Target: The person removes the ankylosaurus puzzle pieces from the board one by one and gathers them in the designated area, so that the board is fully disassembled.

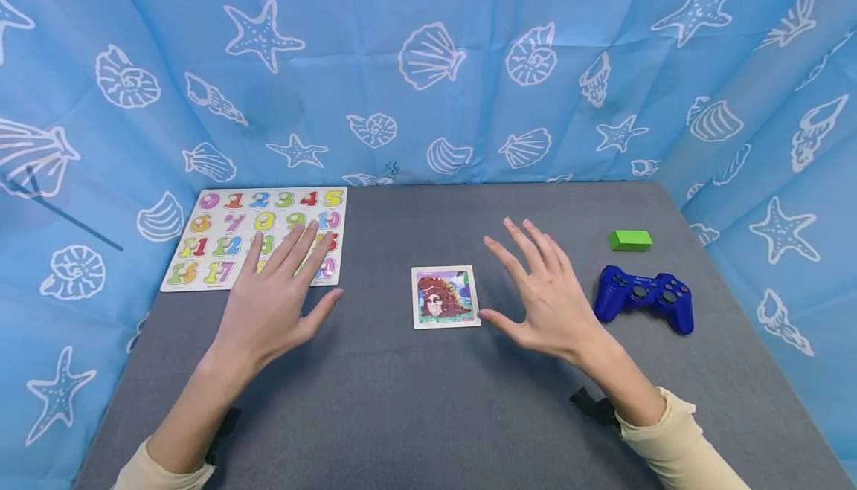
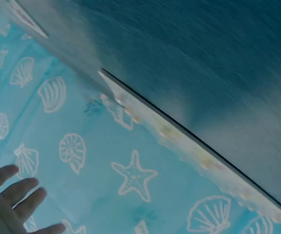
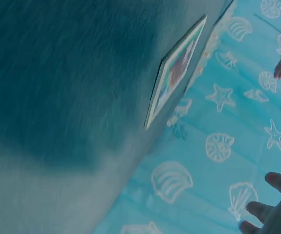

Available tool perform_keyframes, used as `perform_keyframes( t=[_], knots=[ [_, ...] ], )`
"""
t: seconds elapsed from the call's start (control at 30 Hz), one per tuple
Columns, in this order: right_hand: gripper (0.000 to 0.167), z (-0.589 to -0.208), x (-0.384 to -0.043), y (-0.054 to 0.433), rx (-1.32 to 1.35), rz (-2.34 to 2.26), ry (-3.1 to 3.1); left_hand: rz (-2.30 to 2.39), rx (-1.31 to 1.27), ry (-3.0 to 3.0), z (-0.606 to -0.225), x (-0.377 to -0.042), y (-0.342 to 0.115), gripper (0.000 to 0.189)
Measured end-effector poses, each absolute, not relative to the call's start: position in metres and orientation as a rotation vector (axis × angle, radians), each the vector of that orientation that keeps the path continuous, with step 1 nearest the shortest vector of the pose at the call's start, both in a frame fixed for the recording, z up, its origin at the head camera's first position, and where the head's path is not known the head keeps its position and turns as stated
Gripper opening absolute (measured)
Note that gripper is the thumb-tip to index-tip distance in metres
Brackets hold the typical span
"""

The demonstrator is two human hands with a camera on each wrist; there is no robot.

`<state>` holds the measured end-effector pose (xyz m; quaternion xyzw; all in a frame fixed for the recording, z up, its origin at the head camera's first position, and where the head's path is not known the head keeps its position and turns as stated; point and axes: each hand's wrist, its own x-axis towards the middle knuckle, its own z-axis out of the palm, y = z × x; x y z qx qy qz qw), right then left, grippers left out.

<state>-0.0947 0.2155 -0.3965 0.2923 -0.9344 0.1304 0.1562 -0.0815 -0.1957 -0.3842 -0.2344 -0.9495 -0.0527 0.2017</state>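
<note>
My left hand (image 1: 271, 311) hovers with fingers spread, overlapping the lower right part of a white number puzzle board (image 1: 221, 241) in the head view. The board carries colourful numerals, several of them hidden behind my fingers. In the middle of the table lies a small square picture puzzle (image 1: 445, 298) showing a brown dinosaur figure in a pale frame. Just to its right, my right hand (image 1: 545, 293) is held out with fingers spread and holds nothing; the thumb tip appears right at the frame's edge. The left wrist view shows my left fingers (image 2: 26, 192) extended, gripping nothing.
A blue game controller (image 1: 644, 298) lies right of my right hand. Behind it sits a bright green block (image 1: 630, 240). The grey table (image 1: 402, 416) is bordered at the back and sides by a blue curtain (image 1: 375, 51) printed with shells and starfish.
</note>
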Motion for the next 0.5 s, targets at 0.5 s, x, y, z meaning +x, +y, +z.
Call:
perform_keyframes(
  t=[0.5],
  knots=[
    [0.06,-0.416,-0.119,0.17,1.003,1.127,-2.961,-0.399,-0.913,-3.11,-0.389,-0.091,-0.143,0.064]
  ],
)
